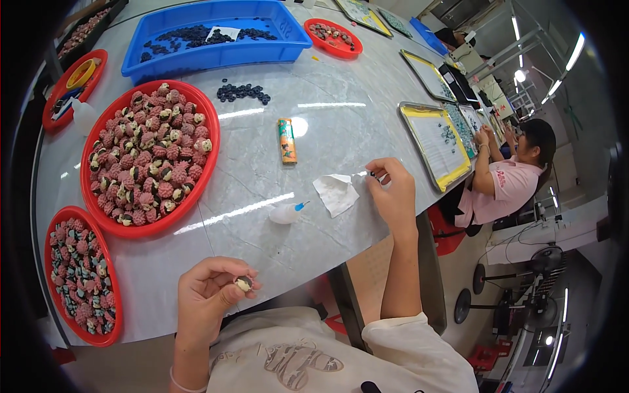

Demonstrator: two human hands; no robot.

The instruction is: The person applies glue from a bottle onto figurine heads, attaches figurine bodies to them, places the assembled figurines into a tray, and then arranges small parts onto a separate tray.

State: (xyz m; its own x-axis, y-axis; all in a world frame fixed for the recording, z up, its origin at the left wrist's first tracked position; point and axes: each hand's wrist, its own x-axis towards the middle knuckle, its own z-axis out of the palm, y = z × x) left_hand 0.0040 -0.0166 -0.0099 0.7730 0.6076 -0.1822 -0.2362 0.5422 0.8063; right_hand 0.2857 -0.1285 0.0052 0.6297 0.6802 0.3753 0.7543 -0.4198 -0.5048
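Near the table's front edge, my left hand [204,295] is closed on a small round figurine [244,283] with a cream face and a dark patch. My right hand [396,190] is raised over the table further right, its thumb and forefinger pinching a tiny dark piece [372,174]. Beside it lies a crumpled white paper [336,194]. A small squeeze bottle [285,213] with a blue tip rests between the two hands. Beyond that lies an orange and green packet [287,141], and a cluster of small dark pieces [241,93] is spread farther back.
A large red tray [215,141] of pink figurines stands left, with a smaller red tray [116,308] nearer me. A blue bin [216,57] of dark pieces is at the back. Yellow-edged trays [451,178] line the right side, where a person in pink [508,187] works.
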